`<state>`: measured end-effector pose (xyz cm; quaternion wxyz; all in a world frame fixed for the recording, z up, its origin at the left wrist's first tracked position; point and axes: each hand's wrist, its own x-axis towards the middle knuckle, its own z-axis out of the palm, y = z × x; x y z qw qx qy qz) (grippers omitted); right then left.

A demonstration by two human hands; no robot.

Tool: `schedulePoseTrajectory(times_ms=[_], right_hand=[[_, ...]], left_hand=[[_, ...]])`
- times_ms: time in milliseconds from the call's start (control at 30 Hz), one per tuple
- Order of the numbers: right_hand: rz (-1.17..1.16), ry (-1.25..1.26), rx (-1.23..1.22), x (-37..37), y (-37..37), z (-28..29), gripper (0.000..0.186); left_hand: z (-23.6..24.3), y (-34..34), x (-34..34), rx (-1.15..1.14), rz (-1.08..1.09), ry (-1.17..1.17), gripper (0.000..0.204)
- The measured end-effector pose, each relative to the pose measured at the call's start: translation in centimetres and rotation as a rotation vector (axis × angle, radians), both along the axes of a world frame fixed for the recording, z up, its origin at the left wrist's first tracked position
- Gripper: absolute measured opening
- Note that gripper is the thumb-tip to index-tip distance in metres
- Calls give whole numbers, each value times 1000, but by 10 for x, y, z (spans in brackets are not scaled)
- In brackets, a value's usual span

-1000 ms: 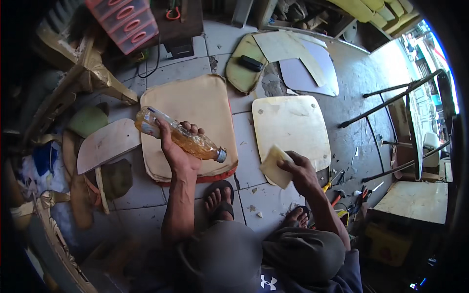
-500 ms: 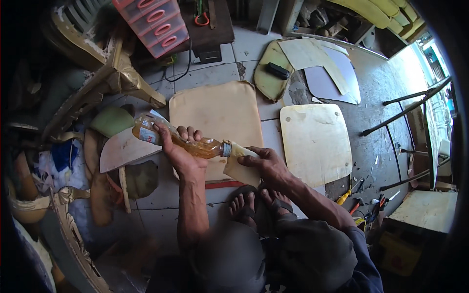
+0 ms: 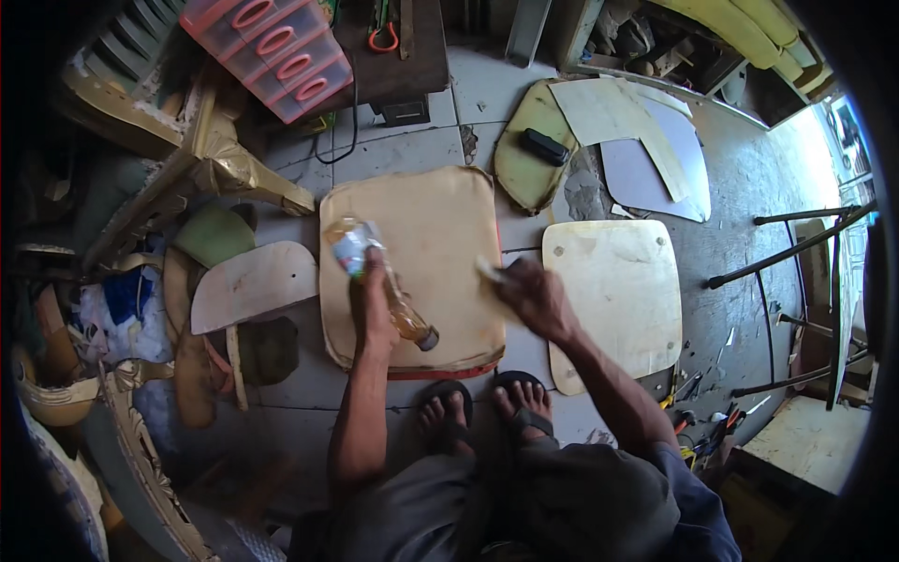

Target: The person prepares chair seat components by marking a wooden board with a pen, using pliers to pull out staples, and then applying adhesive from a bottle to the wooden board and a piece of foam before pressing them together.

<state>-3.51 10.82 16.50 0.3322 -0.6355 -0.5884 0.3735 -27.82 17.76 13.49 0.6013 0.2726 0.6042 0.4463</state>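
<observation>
My left hand [image 3: 371, 304] is wrapped round a clear plastic bottle [image 3: 409, 320] of amber liquid. The bottle is tilted, its neck pointing down toward my feet and its labelled base away from me. A pale, thin flat piece [image 3: 487, 271] is pinched in my right hand [image 3: 534, 295], smeared by motion; its material is unclear. Both hands are over a tan square seat pad [image 3: 431, 211] with a red edge at its near side, lying on the tiled floor. Whether the pale piece touches the pad I cannot tell.
A cream seat board [image 3: 613, 300] lies right of the pad. Beyond it are a green panel [image 3: 524, 164] with a black case [image 3: 544, 147] and pale sheets. Carved chair frames [image 3: 248, 183], a white board [image 3: 257, 286] and pink drawers [image 3: 281, 56] stand left. Tools [image 3: 712, 436] lie at lower right.
The pale piece has left the bottle's neck as my right hand moved right and away from me. My left hand has swung the bottle's neck down toward me.
</observation>
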Motion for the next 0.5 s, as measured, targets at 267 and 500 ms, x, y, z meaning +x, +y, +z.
schedulePoseTrajectory(times_ms=[267,500], right_hand=[[108,-607,478,71,144,-86,28],[252,-717,459,59,162,-106,20]], left_hand=[[-97,-18,43,-191,-335,-331,52],[-102,-22,45,-207,-280,-276,47]])
